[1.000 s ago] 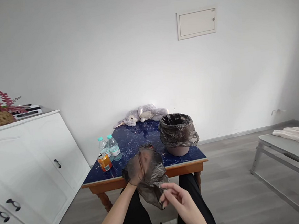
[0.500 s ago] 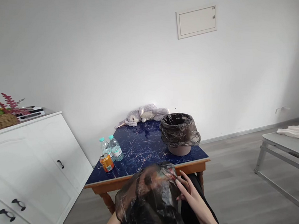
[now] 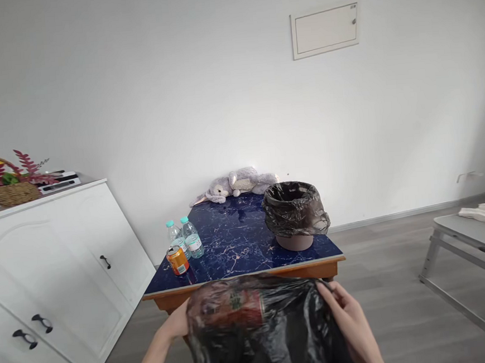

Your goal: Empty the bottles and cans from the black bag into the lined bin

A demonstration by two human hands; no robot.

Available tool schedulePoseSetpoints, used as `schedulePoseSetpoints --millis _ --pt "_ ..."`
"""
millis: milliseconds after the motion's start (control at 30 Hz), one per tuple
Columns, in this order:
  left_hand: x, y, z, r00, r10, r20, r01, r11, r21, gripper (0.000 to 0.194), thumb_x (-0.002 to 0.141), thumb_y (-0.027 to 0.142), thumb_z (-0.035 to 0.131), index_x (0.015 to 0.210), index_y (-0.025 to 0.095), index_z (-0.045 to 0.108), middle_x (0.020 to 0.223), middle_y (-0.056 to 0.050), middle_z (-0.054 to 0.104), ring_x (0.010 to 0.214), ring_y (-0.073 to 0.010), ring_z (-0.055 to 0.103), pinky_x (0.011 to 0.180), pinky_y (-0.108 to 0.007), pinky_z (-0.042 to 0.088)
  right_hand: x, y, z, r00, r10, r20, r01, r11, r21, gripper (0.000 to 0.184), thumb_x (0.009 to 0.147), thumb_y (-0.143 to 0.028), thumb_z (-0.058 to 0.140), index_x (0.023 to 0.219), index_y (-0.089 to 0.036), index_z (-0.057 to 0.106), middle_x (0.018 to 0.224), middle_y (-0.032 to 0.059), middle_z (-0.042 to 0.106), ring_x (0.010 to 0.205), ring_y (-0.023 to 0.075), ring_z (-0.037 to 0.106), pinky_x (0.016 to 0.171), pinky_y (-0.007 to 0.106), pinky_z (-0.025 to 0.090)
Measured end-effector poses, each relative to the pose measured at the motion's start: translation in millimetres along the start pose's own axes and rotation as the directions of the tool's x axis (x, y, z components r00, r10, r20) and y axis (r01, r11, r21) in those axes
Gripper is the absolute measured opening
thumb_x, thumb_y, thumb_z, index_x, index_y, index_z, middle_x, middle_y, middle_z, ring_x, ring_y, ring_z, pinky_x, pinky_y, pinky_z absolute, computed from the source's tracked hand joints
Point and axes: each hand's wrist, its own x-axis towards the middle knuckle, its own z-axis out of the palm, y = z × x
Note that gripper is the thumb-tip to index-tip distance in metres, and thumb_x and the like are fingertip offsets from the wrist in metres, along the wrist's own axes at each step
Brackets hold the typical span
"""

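A black, see-through plastic bag [image 3: 280,340] hangs in front of me, below the table's front edge. My left hand [image 3: 178,322] reaches into it from the left, its fingers dim behind the plastic. They appear closed around one end of a red can [image 3: 246,308], which shows through the film lying on its side. On the other side, my right hand [image 3: 345,307] pinches the bag's upper right edge between thumb and fingers. Whatever else the bag contains is hidden.
On the blue marbled table [image 3: 226,250] stand an orange can [image 3: 177,260], two water bottles [image 3: 193,240] and a bag-lined bin [image 3: 295,243]. A plush rabbit [image 3: 234,183] lies at the back. White cabinets [image 3: 64,262] flank the left; a grey folding table [image 3: 477,235] stands right.
My left hand has drawn back left, and the red can now shows clearly through the plastic. My right hand has moved right, from open fingers beside the bag to a pinch on its edge.
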Motion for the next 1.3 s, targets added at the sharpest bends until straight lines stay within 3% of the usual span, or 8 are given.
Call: schedulePoseSetpoints --millis 100,167,233,367,567,767,900,1300 --pt "3.0 2.1 -29.5 0.935 0.057 0.351 0.027 0.972 -0.231 0.07 0.062 0.056 0.094 0.123 0.027 0.077 0.122 -0.008 0.079 0.111 -0.0375 0.074 0.093 -0.045 0.063 2.7 -6.9 -21.0 0.97 0.036 -0.242 -0.003 0.99 0.138 0.054 0.066 -0.067 0.091 0.089 -0.022 0.069 0.075 -0.0041 0.069 0.071 0.0154 0.062 0.062 0.021 0.051" --pt "6.3 -2.4 -49.6 0.909 0.056 0.413 0.087 0.943 -0.321 0.065 0.074 0.055 0.087 0.132 0.029 0.072 0.132 -0.009 0.075 0.114 -0.035 0.074 0.094 -0.044 0.062 4.2 -10.1 -34.5 0.938 0.076 -0.337 0.001 0.975 0.223 0.055 0.064 -0.062 0.094 0.096 -0.023 0.071 0.085 -0.0026 0.074 0.077 0.0161 0.066 0.065 0.02 0.054" --pt "13.8 -10.6 -67.2 0.956 -0.015 0.294 0.089 0.967 -0.24 0.065 0.074 0.059 0.084 0.128 0.027 0.071 0.134 -0.01 0.073 0.108 -0.0335 0.075 0.089 -0.041 0.062 5.2 -12.7 -44.6 0.908 0.108 -0.404 0.002 0.965 0.262 0.055 0.063 -0.058 0.095 0.099 -0.024 0.072 0.089 -0.0016 0.075 0.08 0.0167 0.067 0.064 0.02 0.055" --pt "39.7 -20.7 -84.0 0.996 -0.081 0.031 0.068 0.952 0.299 0.066 0.078 0.069 0.071 0.126 0.025 0.067 0.129 -0.01 0.075 0.095 -0.0307 0.076 0.08 -0.035 0.059 4.8 -16.1 -49.7 0.896 0.122 -0.427 -0.013 0.969 0.248 0.053 0.066 -0.057 0.093 0.102 -0.024 0.073 0.085 -0.0012 0.075 0.073 0.0185 0.068 0.058 0.024 0.055" --pt "82.7 -4.9 -67.2 0.999 -0.044 -0.029 0.053 0.832 0.553 0.062 0.083 0.066 0.065 0.129 0.024 0.062 0.102 -0.012 0.078 0.093 -0.0367 0.076 0.076 -0.035 0.053 -1.3 -18.8 -38.6 0.92 0.158 -0.358 -0.072 0.967 0.243 0.059 0.068 -0.055 0.092 0.112 -0.022 0.072 0.083 -0.0011 0.078 0.072 0.0202 0.072 0.058 0.024 0.057" --pt "124.7 -3.8 -52.0 0.997 -0.08 0.016 0.05 0.753 0.656 0.057 0.088 0.062 0.068 0.123 0.017 0.067 0.106 -0.016 0.078 0.096 -0.0382 0.076 0.078 -0.039 0.055 -3.7 -26.1 -39.6 0.911 0.196 -0.363 -0.089 0.953 0.29 0.057 0.064 -0.052 0.095 0.108 -0.022 0.074 0.083 -0.0016 0.078 0.071 0.0202 0.073 0.058 0.024 0.058" --pt "146.7 -8.8 -49.2 0.986 -0.161 0.042 0.087 0.714 0.694 0.048 0.099 0.055 0.067 0.127 0.016 0.067 0.12 -0.012 0.073 0.103 -0.0284 0.073 0.089 -0.045 0.059 -3.4 -30.3 -42.9 0.9 0.219 -0.376 -0.108 0.95 0.294 0.058 0.062 -0.052 0.096 0.106 -0.023 0.073 0.08 -0.0022 0.078 0.069 0.0205 0.073 0.06 0.025 0.059" --pt "167.7 -3.9 -33.8 0.961 -0.277 0.009 0.186 0.667 0.721 0.037 0.103 0.041 0.068 0.132 0.018 0.066 0.13 -0.011 0.069 0.109 -0.0253 0.071 0.093 -0.046 0.062 -5.8 -37.7 -30.0 0.903 0.292 -0.314 -0.192 0.931 0.311 0.073 0.063 -0.052 0.096 0.125 -0.023 0.071 0.091 0.0006 0.083 0.078 0.0244 0.078 0.069 0.029 0.064"
